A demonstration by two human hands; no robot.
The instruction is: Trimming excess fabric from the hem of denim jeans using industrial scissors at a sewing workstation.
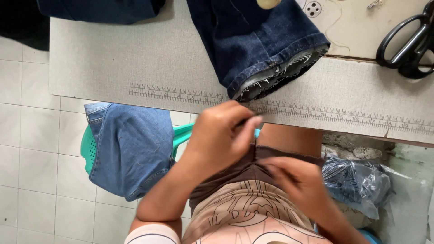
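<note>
Left hand: fingers curled in, thumb and forefinger tips pressed together just below the table edge. They may be pinching something thin and dark, possibly a needle or thread, but motion blur prevents confirmation.

Right hand: fingers bent and close together, tips resting on the raw edge of the brown fabric that lies across the person's lap. Whether it pinches the cloth or only touches it cannot be told.

Step in hand, as judged: fine finger work at the lap, both hands near each other over the brown fabric. Anything that small calls for a tight, steady pinch and a closer look.

Surroundings: on the grey table, with its printed ruler strip, lies a dark denim trouser leg, frayed hem toward the person. Black scissors sit at the far right, well apart from both hands. Light blue jeans hang over a teal plastic chair.

Containers: one dark plastic bag on the floor beside the right arm; it looks filled, contents not visible.
</note>
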